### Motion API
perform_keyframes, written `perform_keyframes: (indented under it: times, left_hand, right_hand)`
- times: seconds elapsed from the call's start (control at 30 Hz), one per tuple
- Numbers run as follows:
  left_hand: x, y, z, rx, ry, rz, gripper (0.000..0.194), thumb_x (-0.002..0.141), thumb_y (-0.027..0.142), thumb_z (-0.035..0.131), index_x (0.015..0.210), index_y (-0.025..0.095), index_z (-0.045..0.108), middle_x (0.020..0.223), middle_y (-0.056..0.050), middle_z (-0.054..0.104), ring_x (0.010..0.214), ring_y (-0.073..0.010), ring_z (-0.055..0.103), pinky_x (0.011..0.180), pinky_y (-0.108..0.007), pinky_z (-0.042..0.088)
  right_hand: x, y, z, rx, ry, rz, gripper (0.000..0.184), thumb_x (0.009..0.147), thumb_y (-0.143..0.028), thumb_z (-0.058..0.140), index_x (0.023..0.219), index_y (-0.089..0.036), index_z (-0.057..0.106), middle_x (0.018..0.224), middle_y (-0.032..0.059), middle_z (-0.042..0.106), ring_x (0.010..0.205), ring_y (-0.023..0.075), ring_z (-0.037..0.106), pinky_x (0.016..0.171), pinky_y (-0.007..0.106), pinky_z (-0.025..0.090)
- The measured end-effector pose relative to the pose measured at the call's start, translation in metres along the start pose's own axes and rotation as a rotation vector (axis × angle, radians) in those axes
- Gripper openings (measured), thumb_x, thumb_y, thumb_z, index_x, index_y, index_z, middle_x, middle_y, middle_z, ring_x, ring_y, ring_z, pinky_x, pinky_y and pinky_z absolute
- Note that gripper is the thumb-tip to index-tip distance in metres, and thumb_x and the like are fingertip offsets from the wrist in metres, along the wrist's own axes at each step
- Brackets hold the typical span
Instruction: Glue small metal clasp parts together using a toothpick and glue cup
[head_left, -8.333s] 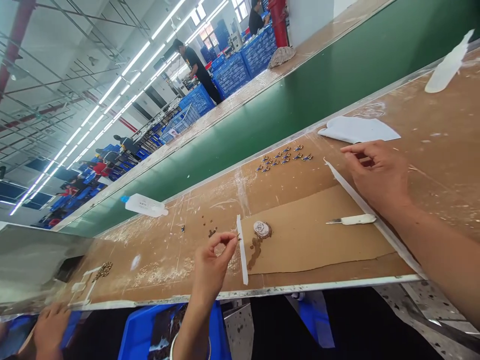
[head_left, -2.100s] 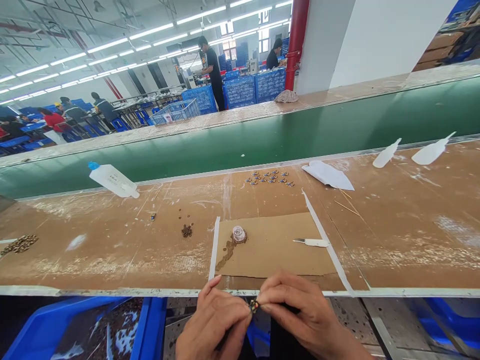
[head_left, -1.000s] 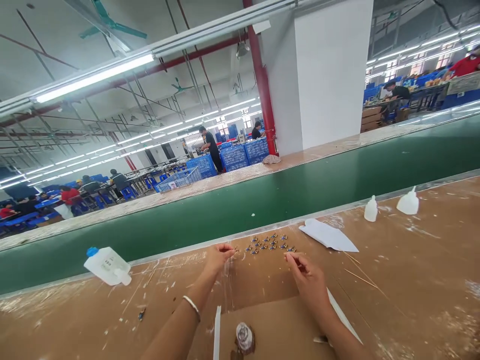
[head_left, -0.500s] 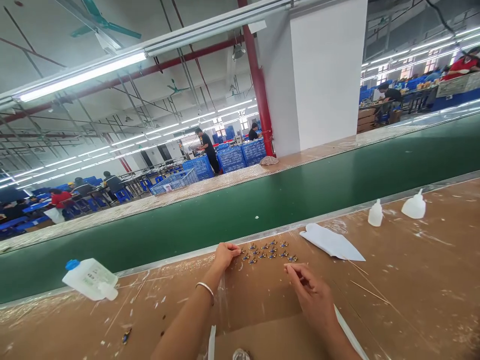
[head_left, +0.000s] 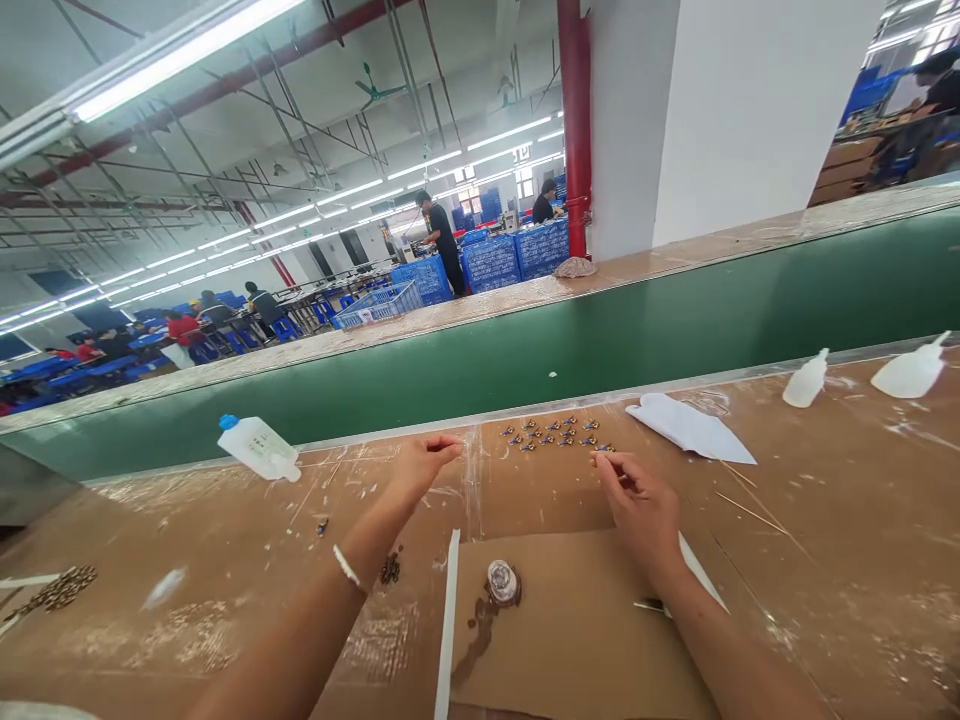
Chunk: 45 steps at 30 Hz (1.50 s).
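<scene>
Several small blue-and-gold figure pieces [head_left: 568, 437] lie in loose rows on the brown work surface. My left hand [head_left: 420, 468] is left of them, apart from the rows, thumb and fingertips pinched together; anything between them is too small to make out. My right hand [head_left: 639, 497] is at the near right end of the rows, its thumb and forefinger closed beside the last piece. What this pinch holds cannot be made out. Below, a small clear cup [head_left: 502, 582] stands on a cardboard sheet [head_left: 577, 640], with a wet dark stain beside it.
A white bottle with a blue cap [head_left: 259, 447] lies at left. White paper [head_left: 691, 428], thin sticks [head_left: 752, 513] and two white squeeze bottles [head_left: 807, 379] are at right. Small brown bits [head_left: 71, 588] are piled far left. A green conveyor belt [head_left: 465, 365] runs behind; people work beyond.
My left hand has moved left, away from the leftmost figure piece. My view has tipped down, bringing the cup and brown bits into sight. The right hand stays pinched near the rows.
</scene>
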<state>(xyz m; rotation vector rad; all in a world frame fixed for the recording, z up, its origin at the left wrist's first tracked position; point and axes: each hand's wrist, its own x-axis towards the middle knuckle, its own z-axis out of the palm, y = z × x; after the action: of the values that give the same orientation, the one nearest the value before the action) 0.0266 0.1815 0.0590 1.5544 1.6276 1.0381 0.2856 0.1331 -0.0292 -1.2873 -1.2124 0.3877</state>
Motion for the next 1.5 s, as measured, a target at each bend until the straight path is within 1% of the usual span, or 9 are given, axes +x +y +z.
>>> perform_keyframes:
  times: [0.1,0.2,0.37,0.5,0.6,0.77,0.97,1.17,1.5]
  left_hand:
    - [-0.052,0.005,-0.018,-0.011,0.048,0.014,0.016,0.063,0.034,0.070,0.066,0.018,0.073,0.070,-0.001,0.070,0.070,-0.0164,0.060,0.070,-0.026,0.046]
    - [-0.102,-0.007,-0.029,0.020,0.126,0.076,0.017,0.065,0.036,0.069,0.067,0.020,0.073,0.070,-0.002,0.070,0.068,-0.0161,0.061,0.066,-0.025,0.048]
    - [-0.167,-0.061,-0.034,0.146,0.272,0.175,0.024,0.071,0.044,0.065,0.068,0.021,0.072,0.067,-0.002,0.070,0.063,-0.0161,0.062,0.061,-0.024,0.050]
    - [-0.194,-0.104,-0.033,0.193,0.365,0.106,0.032,0.073,0.052,0.062,0.075,0.021,0.073,0.079,-0.004,0.073,0.074,-0.0201,0.066,0.071,-0.029,0.054]
    - [-0.200,-0.118,-0.032,0.228,0.381,0.093,0.036,0.074,0.054,0.060,0.078,0.021,0.073,0.084,-0.005,0.073,0.081,-0.0224,0.067,0.077,-0.032,0.055]
    - [-0.200,-0.118,-0.027,0.255,0.399,0.123,0.039,0.076,0.056,0.056,0.080,0.021,0.073,0.087,-0.006,0.072,0.084,-0.0225,0.067,0.076,-0.032,0.055]
    - [-0.199,-0.125,-0.025,0.247,0.409,0.089,0.042,0.074,0.060,0.053,0.078,0.023,0.072,0.086,-0.005,0.072,0.083,-0.0232,0.067,0.081,-0.036,0.054]
    - [-0.196,-0.130,-0.025,0.233,0.409,0.062,0.044,0.071,0.063,0.053,0.076,0.023,0.072,0.088,-0.006,0.072,0.086,-0.0246,0.067,0.080,-0.037,0.055]
    - [-0.196,-0.127,-0.025,0.274,0.402,0.086,0.044,0.070,0.063,0.053,0.075,0.024,0.072,0.085,-0.004,0.073,0.083,-0.0229,0.068,0.079,-0.032,0.055]
  right_hand:
    - [-0.001,0.000,0.000,-0.012,0.003,-0.022,0.041,0.085,-0.051,0.046,0.082,-0.017,0.068,0.079,0.0050,0.064,0.064,0.0118,0.054,0.061,0.024,0.045]
    - [-0.003,0.000,0.000,-0.015,-0.017,-0.056,0.040,0.085,-0.050,0.046,0.080,-0.017,0.067,0.082,0.0055,0.065,0.065,0.0120,0.054,0.061,0.024,0.045]
    - [-0.008,0.000,0.002,-0.054,-0.046,-0.116,0.039,0.087,-0.049,0.044,0.081,-0.017,0.066,0.088,0.0069,0.066,0.073,0.0140,0.058,0.065,0.026,0.046]
    - [-0.015,-0.005,0.002,-0.084,-0.069,-0.153,0.041,0.089,-0.049,0.041,0.079,-0.017,0.065,0.087,0.0074,0.066,0.074,0.0145,0.057,0.067,0.028,0.045]
    - [-0.018,-0.011,0.002,-0.096,-0.082,-0.177,0.042,0.090,-0.049,0.040,0.079,-0.016,0.064,0.088,0.0076,0.065,0.076,0.0144,0.057,0.067,0.027,0.045]
    - [-0.026,-0.019,-0.010,-0.135,-0.122,-0.197,0.040,0.090,-0.048,0.040,0.088,-0.018,0.066,0.090,0.0055,0.066,0.074,0.0127,0.058,0.065,0.025,0.046]
    - [-0.056,-0.004,-0.055,-0.300,-0.298,-0.182,0.042,0.089,-0.054,0.039,0.090,-0.024,0.068,0.094,0.0036,0.065,0.086,0.0149,0.061,0.075,0.026,0.050]
    - [-0.087,0.023,-0.095,-0.444,-0.333,-0.215,0.042,0.087,-0.058,0.043,0.094,-0.026,0.069,0.099,0.0052,0.064,0.093,0.0184,0.060,0.081,0.032,0.051]
    - [-0.095,0.038,-0.100,-0.556,-0.214,-0.292,0.040,0.091,-0.051,0.040,0.094,-0.022,0.067,0.099,0.0063,0.062,0.093,0.0191,0.057,0.081,0.034,0.048]
